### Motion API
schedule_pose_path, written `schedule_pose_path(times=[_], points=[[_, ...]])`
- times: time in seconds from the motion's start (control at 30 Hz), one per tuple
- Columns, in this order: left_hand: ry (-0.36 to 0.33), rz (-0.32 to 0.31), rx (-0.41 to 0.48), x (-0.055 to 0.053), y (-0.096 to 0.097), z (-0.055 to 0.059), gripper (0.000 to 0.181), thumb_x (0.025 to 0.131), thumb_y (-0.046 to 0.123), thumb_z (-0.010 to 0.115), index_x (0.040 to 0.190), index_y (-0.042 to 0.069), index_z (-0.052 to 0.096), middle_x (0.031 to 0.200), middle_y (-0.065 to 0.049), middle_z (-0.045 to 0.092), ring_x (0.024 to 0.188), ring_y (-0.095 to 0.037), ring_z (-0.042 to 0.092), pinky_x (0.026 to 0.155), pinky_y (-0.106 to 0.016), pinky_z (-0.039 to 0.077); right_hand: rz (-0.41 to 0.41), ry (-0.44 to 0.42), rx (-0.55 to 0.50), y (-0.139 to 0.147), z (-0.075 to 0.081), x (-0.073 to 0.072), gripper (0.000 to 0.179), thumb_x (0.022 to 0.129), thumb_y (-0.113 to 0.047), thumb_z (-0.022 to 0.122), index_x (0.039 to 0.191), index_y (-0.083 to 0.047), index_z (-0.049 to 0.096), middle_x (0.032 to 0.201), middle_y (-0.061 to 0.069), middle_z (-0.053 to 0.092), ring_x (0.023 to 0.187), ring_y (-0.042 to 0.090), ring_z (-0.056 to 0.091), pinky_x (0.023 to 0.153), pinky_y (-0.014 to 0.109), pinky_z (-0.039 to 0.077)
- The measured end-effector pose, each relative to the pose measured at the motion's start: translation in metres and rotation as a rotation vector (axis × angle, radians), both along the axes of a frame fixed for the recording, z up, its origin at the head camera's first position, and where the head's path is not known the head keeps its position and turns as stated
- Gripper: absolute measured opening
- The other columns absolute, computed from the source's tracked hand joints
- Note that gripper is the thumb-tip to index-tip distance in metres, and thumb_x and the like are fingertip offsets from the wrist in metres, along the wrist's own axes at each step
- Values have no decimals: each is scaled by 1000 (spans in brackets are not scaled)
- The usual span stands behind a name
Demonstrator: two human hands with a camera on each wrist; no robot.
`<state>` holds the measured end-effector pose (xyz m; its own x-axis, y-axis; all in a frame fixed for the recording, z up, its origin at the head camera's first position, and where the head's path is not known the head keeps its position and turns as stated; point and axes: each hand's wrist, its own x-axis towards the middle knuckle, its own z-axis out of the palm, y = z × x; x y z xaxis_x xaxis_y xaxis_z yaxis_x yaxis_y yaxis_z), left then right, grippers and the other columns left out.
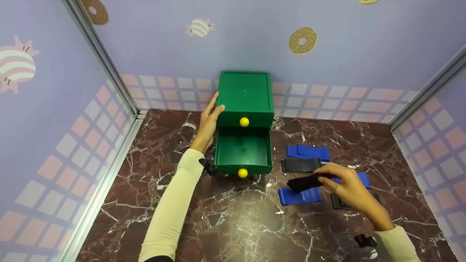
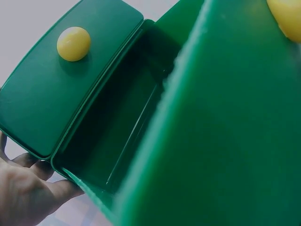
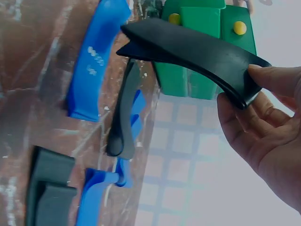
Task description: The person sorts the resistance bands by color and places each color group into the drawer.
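Observation:
A green two-drawer box [image 1: 244, 91] stands against the back wall, its lower drawer [image 1: 227, 170] pulled out with nothing visible inside. My left hand [image 1: 209, 123] rests along the box's left side, fingers extended; in the left wrist view the thumb [image 2: 66, 190] lies beside the drawer opening. My right hand [image 1: 346, 183] pinches one end of a folded black elastic band [image 1: 304, 182], held above a folded blue band [image 1: 300, 197]. The right wrist view shows the held band [image 3: 197, 49] bent over, with its end between thumb and fingers.
Behind the held band lie another black band [image 1: 300, 165] and a blue band [image 1: 313, 152]. A further blue band [image 1: 364, 179] and black band [image 1: 336, 202] lie partly under the right hand. Yellow knobs [image 1: 244, 122] stick out from the drawers. Patterned walls enclose the marble-look surface [image 1: 247, 233].

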<state>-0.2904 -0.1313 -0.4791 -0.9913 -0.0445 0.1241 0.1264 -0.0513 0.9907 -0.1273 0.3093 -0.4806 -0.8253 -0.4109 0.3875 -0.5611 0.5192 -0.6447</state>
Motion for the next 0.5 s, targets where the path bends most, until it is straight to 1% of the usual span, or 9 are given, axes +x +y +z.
schedule_pose_path(times=[0.13, 0.3, 0.43, 0.5], points=[[-3, 5, -7, 0, 0, 0, 64, 111, 38, 63, 172, 38, 41, 181, 6, 28, 169, -24, 20, 135, -53, 19, -34, 12, -37, -7, 7, -9, 36, 89, 16, 82, 116, -7, 85, 111, 3, 81, 94, 14, 75, 84, 13, 57], [5, -1, 7, 1, 1, 1, 67, 111, 39, 63, 173, 33, 39, 182, 4, 27, 169, -25, 18, 135, -55, 17, -87, 48, -135, -17, 13, -21, 37, 87, 20, 81, 117, -2, 84, 107, 8, 81, 87, 17, 75, 78, 13, 59], [7, -4, 9, 1, 1, 1, 67, 111, 39, 62, 173, 33, 39, 182, 5, 26, 169, -25, 18, 135, -55, 17, -144, 105, -185, -27, 16, -29, 37, 86, 20, 82, 117, 0, 84, 104, 12, 81, 85, 12, 74, 76, 12, 58], [3, -3, 3, 1, 0, 0, 67, 111, 40, 62, 173, 34, 39, 182, 5, 26, 169, -25, 18, 135, -55, 17, -175, 137, -203, -32, 18, -34, 35, 87, 19, 83, 116, 0, 84, 103, 13, 81, 86, 7, 73, 78, 11, 58]])
